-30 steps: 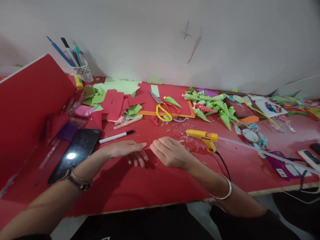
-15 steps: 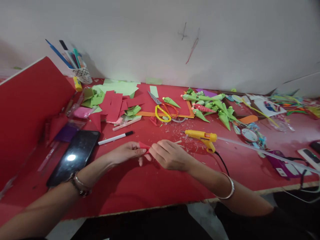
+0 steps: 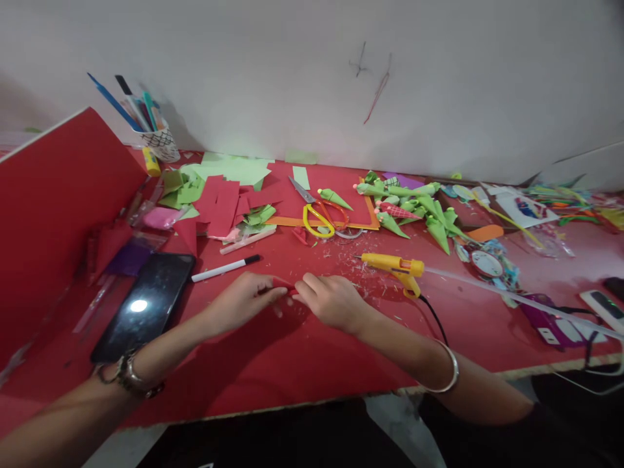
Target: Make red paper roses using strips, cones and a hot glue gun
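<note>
A small piece of red paper [image 3: 283,284] is pinched between my two hands above the red table. My left hand [image 3: 251,299] is closed on its left part, with the thumb along the near side. My right hand [image 3: 329,300] grips the right end, fingers curled over and hiding most of it. The paper looks rolled, though its full shape cannot be made out. A yellow glue gun [image 3: 392,265] lies just right of my right hand. A white marker with a black cap [image 3: 225,268] lies beyond my left hand.
Scissors [image 3: 319,214] rest on red sheets at the back. Green paper cones [image 3: 436,227] are heaped to their right. Red paper strips [image 3: 221,205] lie at the back left. A black phone [image 3: 146,305] is beside my left forearm, and a pen cup [image 3: 160,144] stands near the wall.
My left hand has turned, and its wrist and bracelets have shifted left and down. The red paper shows less than before. My right hand still grips it in nearly the same place.
</note>
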A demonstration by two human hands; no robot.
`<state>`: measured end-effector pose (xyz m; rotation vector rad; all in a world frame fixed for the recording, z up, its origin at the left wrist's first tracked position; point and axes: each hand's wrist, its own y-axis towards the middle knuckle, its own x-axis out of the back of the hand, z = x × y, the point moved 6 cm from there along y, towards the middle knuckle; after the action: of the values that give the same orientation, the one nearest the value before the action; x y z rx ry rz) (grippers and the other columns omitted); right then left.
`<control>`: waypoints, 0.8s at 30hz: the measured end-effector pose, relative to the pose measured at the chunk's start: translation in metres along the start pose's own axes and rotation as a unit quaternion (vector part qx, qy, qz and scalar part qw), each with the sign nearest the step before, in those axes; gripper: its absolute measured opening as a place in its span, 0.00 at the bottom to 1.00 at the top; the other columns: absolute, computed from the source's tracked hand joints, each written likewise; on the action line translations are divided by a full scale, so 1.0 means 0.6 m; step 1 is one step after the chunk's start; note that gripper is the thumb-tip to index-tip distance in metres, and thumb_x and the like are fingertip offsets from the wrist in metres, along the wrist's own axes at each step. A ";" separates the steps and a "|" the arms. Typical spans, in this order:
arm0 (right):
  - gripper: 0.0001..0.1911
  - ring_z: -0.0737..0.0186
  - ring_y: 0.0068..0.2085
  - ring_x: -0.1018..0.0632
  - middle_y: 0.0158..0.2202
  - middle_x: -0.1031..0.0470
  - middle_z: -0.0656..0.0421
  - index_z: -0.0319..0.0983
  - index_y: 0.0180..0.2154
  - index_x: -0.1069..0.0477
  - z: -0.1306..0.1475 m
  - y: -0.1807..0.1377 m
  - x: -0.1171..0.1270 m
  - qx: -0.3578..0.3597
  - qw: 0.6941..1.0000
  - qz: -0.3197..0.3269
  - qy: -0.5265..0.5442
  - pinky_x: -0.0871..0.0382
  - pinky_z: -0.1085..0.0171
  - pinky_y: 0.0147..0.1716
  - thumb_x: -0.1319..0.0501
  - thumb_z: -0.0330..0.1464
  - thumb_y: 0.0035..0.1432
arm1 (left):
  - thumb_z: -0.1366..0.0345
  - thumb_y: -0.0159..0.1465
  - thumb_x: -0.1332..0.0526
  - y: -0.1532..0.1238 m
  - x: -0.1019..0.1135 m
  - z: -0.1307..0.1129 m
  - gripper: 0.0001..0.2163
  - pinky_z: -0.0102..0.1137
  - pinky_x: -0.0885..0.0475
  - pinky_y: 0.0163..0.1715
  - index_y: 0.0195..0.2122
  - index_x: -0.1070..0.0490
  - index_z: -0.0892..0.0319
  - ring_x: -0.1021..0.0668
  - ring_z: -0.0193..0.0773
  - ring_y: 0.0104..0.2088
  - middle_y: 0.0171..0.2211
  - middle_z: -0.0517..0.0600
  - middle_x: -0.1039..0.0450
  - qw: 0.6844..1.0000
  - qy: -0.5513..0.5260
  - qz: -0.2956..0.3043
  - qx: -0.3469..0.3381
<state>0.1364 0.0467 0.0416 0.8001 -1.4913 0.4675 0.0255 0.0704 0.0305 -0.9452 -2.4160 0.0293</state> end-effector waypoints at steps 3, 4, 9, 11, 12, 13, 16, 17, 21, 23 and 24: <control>0.16 0.67 0.22 0.29 0.26 0.28 0.58 0.37 0.31 0.34 -0.007 0.005 -0.009 -0.024 0.996 0.068 0.047 0.56 0.65 0.18 0.53 0.38 0.62 | 0.66 0.63 0.51 -0.003 0.000 -0.010 0.12 0.26 0.33 0.28 0.35 0.28 0.61 0.24 0.34 0.28 0.29 0.49 0.24 0.986 0.150 -0.024 -0.066; 0.15 0.67 0.23 0.29 0.27 0.27 0.59 0.37 0.31 0.33 -0.008 0.005 -0.011 -0.027 0.993 0.090 0.066 0.55 0.66 0.18 0.53 0.38 0.62 | 0.67 0.63 0.51 -0.005 -0.002 -0.012 0.11 0.27 0.33 0.28 0.36 0.29 0.60 0.24 0.35 0.28 0.30 0.50 0.24 0.974 0.204 -0.028 -0.095; 0.12 0.65 0.27 0.27 0.27 0.26 0.59 0.38 0.31 0.32 -0.014 0.005 -0.010 -0.030 0.967 0.169 0.189 0.49 0.68 0.22 0.50 0.35 0.61 | 0.70 0.65 0.56 -0.021 -0.027 -0.027 0.14 0.29 0.36 0.23 0.38 0.31 0.62 0.27 0.36 0.21 0.23 0.50 0.27 0.870 0.432 -0.049 -0.234; 0.12 0.67 0.27 0.28 0.27 0.26 0.59 0.37 0.30 0.32 -0.015 0.004 -0.011 -0.026 0.943 0.195 0.269 0.46 0.68 0.24 0.50 0.33 0.61 | 0.69 0.65 0.56 -0.028 -0.041 -0.036 0.13 0.30 0.37 0.22 0.37 0.31 0.63 0.28 0.36 0.19 0.20 0.49 0.29 0.834 0.482 -0.039 -0.267; 0.13 0.68 0.27 0.28 0.26 0.26 0.60 0.37 0.28 0.32 -0.014 0.003 -0.014 -0.022 0.924 0.211 0.318 0.44 0.69 0.25 0.51 0.31 0.61 | 0.70 0.64 0.55 -0.031 -0.048 -0.041 0.13 0.30 0.37 0.21 0.36 0.31 0.63 0.29 0.36 0.19 0.20 0.49 0.29 0.820 0.500 -0.033 -0.278; 0.13 0.69 0.27 0.29 0.26 0.27 0.60 0.36 0.27 0.32 -0.012 0.003 -0.017 -0.018 0.900 0.228 0.370 0.43 0.70 0.26 0.51 0.29 0.61 | 0.72 0.64 0.55 -0.032 -0.053 -0.045 0.12 0.30 0.38 0.21 0.35 0.31 0.64 0.29 0.36 0.18 0.19 0.49 0.30 0.809 0.514 -0.026 -0.283; 0.16 0.71 0.27 0.30 0.24 0.29 0.61 0.34 0.27 0.32 -0.007 0.000 -0.028 -0.017 0.842 0.268 0.467 0.41 0.72 0.27 0.54 0.28 0.62 | 0.77 0.61 0.53 -0.029 -0.059 -0.047 0.12 0.31 0.37 0.21 0.34 0.31 0.65 0.28 0.37 0.19 0.20 0.50 0.29 0.814 0.519 0.005 -0.260; 0.16 0.71 0.26 0.30 0.24 0.29 0.60 0.34 0.27 0.32 -0.007 0.001 -0.031 -0.020 0.846 0.267 0.461 0.41 0.72 0.26 0.54 0.29 0.62 | 0.77 0.60 0.52 -0.024 -0.056 -0.042 0.11 0.30 0.37 0.21 0.34 0.30 0.64 0.27 0.37 0.19 0.21 0.51 0.28 0.833 0.501 0.016 -0.233; 0.14 0.67 0.28 0.29 0.29 0.27 0.57 0.35 0.33 0.32 -0.005 0.004 -0.021 -0.012 0.948 0.193 0.255 0.45 0.69 0.24 0.52 0.34 0.62 | 0.70 0.63 0.51 -0.005 -0.029 -0.010 0.11 0.27 0.36 0.22 0.34 0.29 0.62 0.25 0.36 0.23 0.25 0.51 0.25 0.953 0.284 0.071 -0.079; 0.13 0.64 0.29 0.28 0.31 0.27 0.54 0.35 0.35 0.33 0.006 0.002 -0.013 0.027 0.976 0.157 0.146 0.47 0.68 0.23 0.53 0.34 0.62 | 0.66 0.65 0.54 -0.004 -0.030 0.000 0.15 0.24 0.35 0.23 0.32 0.29 0.63 0.25 0.32 0.22 0.25 0.49 0.25 0.983 0.114 0.143 -0.032; 0.13 0.63 0.29 0.27 0.31 0.27 0.54 0.35 0.36 0.33 0.012 0.000 -0.012 0.045 0.982 0.147 0.113 0.48 0.67 0.22 0.54 0.33 0.62 | 0.65 0.66 0.55 -0.004 -0.032 0.001 0.16 0.23 0.35 0.22 0.31 0.29 0.63 0.25 0.30 0.21 0.24 0.49 0.25 0.984 0.051 0.172 -0.020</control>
<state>0.1306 0.0430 0.0340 0.5752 -1.3873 0.8261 0.0353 0.0563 0.0213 -1.3407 -2.1419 0.0564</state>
